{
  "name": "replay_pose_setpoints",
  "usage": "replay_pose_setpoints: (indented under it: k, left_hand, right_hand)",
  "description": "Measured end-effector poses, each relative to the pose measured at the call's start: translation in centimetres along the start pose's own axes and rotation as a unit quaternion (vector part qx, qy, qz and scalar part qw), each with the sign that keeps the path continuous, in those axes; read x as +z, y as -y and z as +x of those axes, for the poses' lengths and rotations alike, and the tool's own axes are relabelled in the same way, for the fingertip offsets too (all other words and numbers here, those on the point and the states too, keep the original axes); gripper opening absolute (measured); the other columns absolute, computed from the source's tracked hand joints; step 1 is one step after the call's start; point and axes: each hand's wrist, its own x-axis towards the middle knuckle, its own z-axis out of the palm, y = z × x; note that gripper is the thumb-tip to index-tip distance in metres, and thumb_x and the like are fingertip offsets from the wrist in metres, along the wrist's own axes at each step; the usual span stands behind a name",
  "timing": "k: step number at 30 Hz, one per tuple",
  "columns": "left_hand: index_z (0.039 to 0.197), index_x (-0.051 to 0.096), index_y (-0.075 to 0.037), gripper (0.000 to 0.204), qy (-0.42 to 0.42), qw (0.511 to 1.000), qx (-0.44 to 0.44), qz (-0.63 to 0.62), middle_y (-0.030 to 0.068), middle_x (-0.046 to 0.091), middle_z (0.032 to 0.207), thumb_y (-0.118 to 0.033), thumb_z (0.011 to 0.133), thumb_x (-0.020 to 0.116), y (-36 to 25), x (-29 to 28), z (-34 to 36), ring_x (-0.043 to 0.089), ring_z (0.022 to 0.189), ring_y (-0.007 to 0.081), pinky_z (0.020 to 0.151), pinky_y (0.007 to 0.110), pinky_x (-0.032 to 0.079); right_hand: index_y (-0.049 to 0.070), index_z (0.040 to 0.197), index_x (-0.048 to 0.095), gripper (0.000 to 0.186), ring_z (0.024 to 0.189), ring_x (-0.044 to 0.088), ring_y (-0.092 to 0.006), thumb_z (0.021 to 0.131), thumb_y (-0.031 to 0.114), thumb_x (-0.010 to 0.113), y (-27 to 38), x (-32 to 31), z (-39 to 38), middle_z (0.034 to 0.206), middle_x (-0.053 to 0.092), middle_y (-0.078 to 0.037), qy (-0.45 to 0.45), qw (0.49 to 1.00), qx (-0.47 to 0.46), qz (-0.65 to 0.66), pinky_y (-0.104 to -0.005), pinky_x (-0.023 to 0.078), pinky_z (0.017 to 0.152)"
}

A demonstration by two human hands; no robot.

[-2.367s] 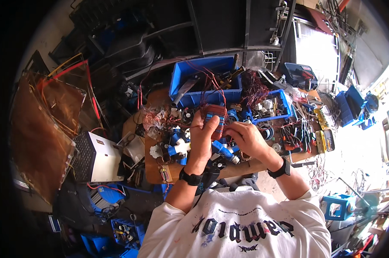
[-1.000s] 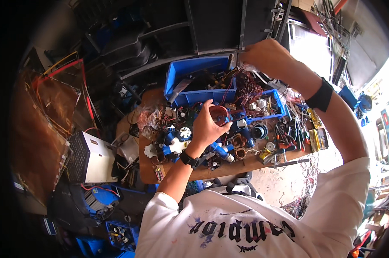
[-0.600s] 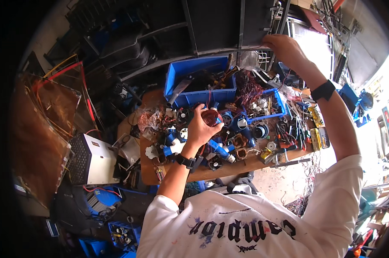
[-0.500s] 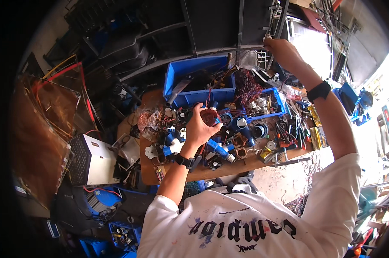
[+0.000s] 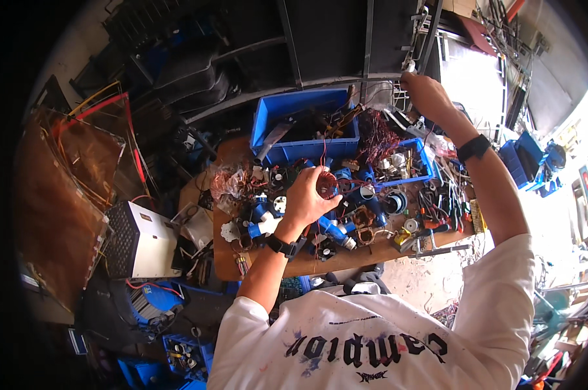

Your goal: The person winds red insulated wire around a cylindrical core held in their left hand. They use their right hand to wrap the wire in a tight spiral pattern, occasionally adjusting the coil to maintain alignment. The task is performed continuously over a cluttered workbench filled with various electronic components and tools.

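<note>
My left hand (image 5: 305,196) holds a small round coil of reddish copper wire (image 5: 326,184) above the middle of the wooden workbench (image 5: 320,261). My right hand (image 5: 426,93) is stretched far up and to the right, fingers closed on something small at the dark shelf frame (image 5: 398,52); what it grips is too small to tell. Blue and white plug parts (image 5: 261,221) lie just below my left hand.
A large blue bin (image 5: 307,127) with wires stands behind the coil, a smaller blue tray (image 5: 408,166) of parts to its right. A tangle of red wire (image 5: 377,136) lies between them. A white perforated box (image 5: 141,240) sits left. Pliers and tools (image 5: 447,208) lie right.
My right hand left the coil, rose to the upper right and reached the shelf frame. My left hand kept the coil over the bench, almost still.
</note>
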Motion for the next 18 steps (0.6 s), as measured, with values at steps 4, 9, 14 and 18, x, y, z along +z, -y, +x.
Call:
replay_pose_setpoints:
  k: [4, 9, 14, 18]
  left_hand:
    - [0.117, 0.062, -0.006, 0.058, 0.016, 1.000, -0.014, 0.016, 0.0074, 0.065, 0.105, -0.024, 0.066, 0.085, -0.1, 0.1, 0.1, 0.065, 0.097, 0.0265, 0.084, 0.037, 0.054]
    - [0.121, 0.063, -0.004, 0.061, 0.033, 0.998, -0.012, 0.047, 0.0093, 0.064, 0.108, -0.024, 0.067, 0.084, 0.0, -0.1, 0.4, 0.065, 0.099, 0.0281, 0.084, 0.037, 0.054]
    - [0.122, 0.064, -0.002, 0.064, 0.039, 0.996, 0.010, 0.075, 0.0116, 0.062, 0.111, -0.026, 0.067, 0.083, -0.2, -0.1, 1.2, 0.063, 0.101, 0.0296, 0.086, 0.038, 0.053]
    - [0.121, 0.063, -0.001, 0.063, 0.039, 0.996, 0.022, 0.083, 0.0126, 0.061, 0.112, -0.028, 0.067, 0.083, -0.4, 0.2, 1.5, 0.062, 0.102, 0.0310, 0.088, 0.039, 0.052]
  right_hand:
    - [0.005, 0.109, 0.061, 0.020, 0.091, 0.066, -0.0389, 0.091, 0.013, 0.056, -0.7, 0.0, 0.6, 0.091, 0.069, -0.021, 0.026, 0.999, -0.014, -0.014, -0.0486, 0.052, 0.078]
    - [0.007, 0.108, 0.064, 0.023, 0.103, 0.064, -0.0288, 0.089, 0.018, 0.059, 2.8, 0.4, -1.0, 0.101, 0.067, -0.009, -0.090, 0.962, -0.153, -0.208, -0.0414, 0.050, 0.086]
    - [0.011, 0.121, 0.063, 0.036, 0.108, 0.061, -0.0270, 0.090, 0.028, 0.062, 10.1, 4.1, -2.0, 0.111, 0.065, -0.007, 0.085, 0.932, -0.256, -0.244, -0.0435, 0.048, 0.089]
    - [0.016, 0.115, 0.067, 0.028, 0.088, 0.069, -0.0281, 0.090, 0.029, 0.062, 10.9, 6.2, -1.4, 0.092, 0.070, -0.008, 0.198, 0.944, -0.231, -0.127, -0.0432, 0.054, 0.075]
